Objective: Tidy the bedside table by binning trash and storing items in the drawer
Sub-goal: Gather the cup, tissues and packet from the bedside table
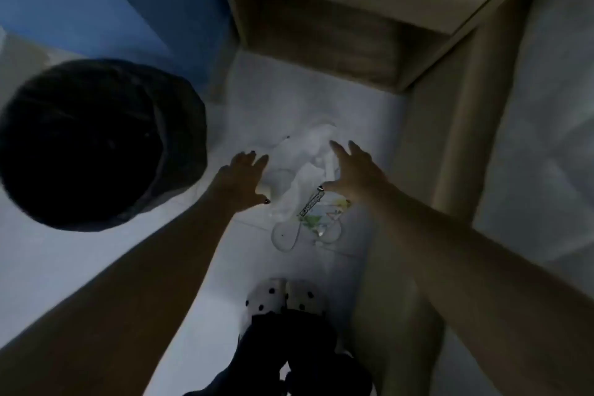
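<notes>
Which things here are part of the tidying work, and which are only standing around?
Part of the job:
- white crumpled trash on the floor
- clear printed wrapper
- black bin
- left hand and right hand, both spread over the trash

Only around:
- dotted slippers
- blue wall
- wooden furniture

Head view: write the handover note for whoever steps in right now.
Left hand: open, fingers spread, reaching down at the left edge of the trash pile on the floor.
Right hand: open, fingers spread over the pile's right side; no grip visible.
Pile: white crumpled plastic or paper plus a printed wrapper, in front of the bedside table.
Black bin: on the floor, left of the pile.
Done: nothing confirmed binned; bin's inside too dark to tell.
Left: gather pile, bin it; the drawer is not in view.
</notes>
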Available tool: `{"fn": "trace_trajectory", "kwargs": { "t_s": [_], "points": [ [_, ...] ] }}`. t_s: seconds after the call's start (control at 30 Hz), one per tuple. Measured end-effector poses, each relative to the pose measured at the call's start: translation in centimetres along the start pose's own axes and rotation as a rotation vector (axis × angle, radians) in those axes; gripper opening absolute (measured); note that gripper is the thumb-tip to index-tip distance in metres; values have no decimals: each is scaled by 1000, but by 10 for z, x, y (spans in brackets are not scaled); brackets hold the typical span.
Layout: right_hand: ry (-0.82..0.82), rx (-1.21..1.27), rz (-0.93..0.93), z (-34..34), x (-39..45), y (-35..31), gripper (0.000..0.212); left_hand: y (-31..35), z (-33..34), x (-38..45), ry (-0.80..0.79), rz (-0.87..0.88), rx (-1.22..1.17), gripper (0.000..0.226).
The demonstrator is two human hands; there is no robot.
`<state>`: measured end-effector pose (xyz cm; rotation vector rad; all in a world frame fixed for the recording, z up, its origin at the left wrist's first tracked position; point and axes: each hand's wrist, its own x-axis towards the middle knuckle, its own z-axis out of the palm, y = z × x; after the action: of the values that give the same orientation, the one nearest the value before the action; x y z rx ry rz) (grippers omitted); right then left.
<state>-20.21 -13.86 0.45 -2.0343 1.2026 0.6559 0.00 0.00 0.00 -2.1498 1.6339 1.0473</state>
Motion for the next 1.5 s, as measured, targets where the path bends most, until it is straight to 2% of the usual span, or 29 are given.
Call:
{"fn": "trace_trajectory", "kwargs": {
  "t_s": [0.13, 0.27, 0.33, 0.47, 0.57, 0.67, 0.77, 0.83, 1.07, 1.17, 1.3, 1.37, 1.5],
  "points": [
    [5, -36, -29, 63, 54, 9, 104, -25, 67, 38, -75, -24, 71, 112],
    [38, -97, -73, 106, 86, 20, 99, -43, 115, 51, 19, 75, 162, 113],
    [74, -97, -72, 120, 95, 22, 81, -52, 130, 54, 20, 85, 196, 113],
    [237, -46, -125, 132, 98, 27, 19, -56, 136, 56, 69, 93, 188, 103],
    [205, 127, -26, 118, 80, 30, 9, -46, 116, 43, 42, 64, 173, 91],
    [200, 176, 36, 82, 41, 27, 6, -24, 72, 16, 34, 45, 124, 86],
    [216, 157, 86, 26, -19, 16, 23, 1, 11, -20, 21, 39, 111, 83],
    [234, 150, 111, -19, -60, 7, 5, 20, -41, -47, 35, 49, 108, 83],
    [379, 231, 206, -194, -166, -37, 9, 66, -246, -118, 117, 24, 286, 71],
    [437, 237, 203, -272, -187, -67, 3, 73, -331, -133, 170, 27, 227, 71],
    [521, 335, 169, -368, -196, -107, 10, 78, -426, -131, 277, 49, 129, 70],
    [557, 394, 150, -403, -193, -122, 17, 80, -456, -123, 294, 39, 75, 74],
    [669, 405, 89, -477, -167, -140, 15, 92, -519, -84, 365, 35, -158, 76]
  ]
}}
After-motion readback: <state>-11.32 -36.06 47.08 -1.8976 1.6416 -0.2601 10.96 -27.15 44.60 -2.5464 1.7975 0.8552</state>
